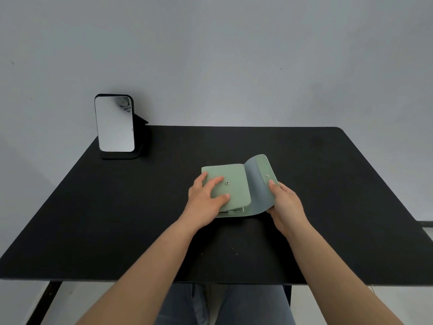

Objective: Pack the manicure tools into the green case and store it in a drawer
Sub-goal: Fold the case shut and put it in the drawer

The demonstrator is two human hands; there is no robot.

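The green case [236,184] lies mid-table, its left half folded over, with a snap stud showing on top. My left hand [206,200] presses flat on that folded half with straight fingers. The right flap [257,181] curls upward, grey inside, with a second stud near its edge. My right hand [284,205] pinches this flap's near edge between thumb and fingers. A sliver of metal tools [230,210] peeks out at the case's near edge; the rest is hidden inside.
The black table [117,219] fills the view, backed by a grey wall. A small standing mirror [115,124] on a black base sits at the far left corner. My knees in jeans show under the front edge.
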